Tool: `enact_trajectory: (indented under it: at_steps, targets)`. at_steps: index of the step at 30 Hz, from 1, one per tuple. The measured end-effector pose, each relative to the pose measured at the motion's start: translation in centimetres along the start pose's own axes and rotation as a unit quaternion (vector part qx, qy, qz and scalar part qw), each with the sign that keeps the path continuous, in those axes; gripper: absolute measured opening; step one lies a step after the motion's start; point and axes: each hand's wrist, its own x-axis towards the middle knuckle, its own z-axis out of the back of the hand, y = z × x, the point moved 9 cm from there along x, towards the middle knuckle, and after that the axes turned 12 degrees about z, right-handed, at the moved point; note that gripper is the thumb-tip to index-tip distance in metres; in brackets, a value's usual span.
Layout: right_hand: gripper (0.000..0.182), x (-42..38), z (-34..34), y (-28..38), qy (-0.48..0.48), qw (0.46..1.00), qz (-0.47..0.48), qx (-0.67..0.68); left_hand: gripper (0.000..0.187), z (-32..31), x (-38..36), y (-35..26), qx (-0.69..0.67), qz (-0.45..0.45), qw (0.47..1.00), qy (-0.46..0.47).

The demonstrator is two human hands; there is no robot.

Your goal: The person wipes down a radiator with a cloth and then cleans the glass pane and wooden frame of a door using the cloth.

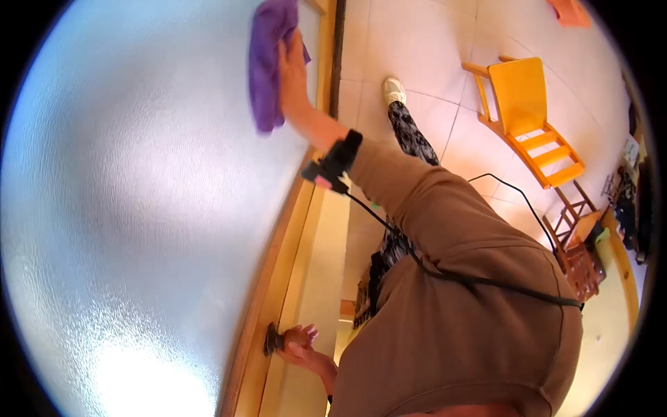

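A purple cloth lies against the frosted glass pane near its wooden edge. My right hand holds the cloth and presses it flat on the glass, with part of the fingers hidden by its folds. A black strap with a cable sits on that wrist. Lower down, my left hand has its fingers curled at a dark round knob on the wooden frame.
A yellow wooden chair stands on the tiled floor to the right. Behind it is a brown chair. A black cable runs over my brown sleeve. An orange item lies at the top right.
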Motion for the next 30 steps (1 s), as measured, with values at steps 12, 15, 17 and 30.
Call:
enact_trajectory:
  at_steps: [12,15,17,30]
  targets:
    - [0.046,-16.9,0.4,-16.2,-0.068,0.781,-0.583,0.212,0.066,0.3,0.4,0.8,-0.024,0.007,0.999,-0.027]
    - [0.062,-9.1,-0.9,-6.3,-0.02,0.794,-0.525,0.307,0.066,0.0,0.3,0.5,-0.012,0.008,1.0,-0.015]
    - [0.062,-1.9,-0.8,-0.4,-0.043,0.878,-0.396,0.263,0.066,0.2,0.3,0.5,-0.013,0.001,1.0,-0.01]
    - [0.063,-1.1,0.1,28.0,0.107,0.976,0.168,0.084,0.062,-0.3,2.1,0.6,-0.061,-0.07,0.993,0.075]
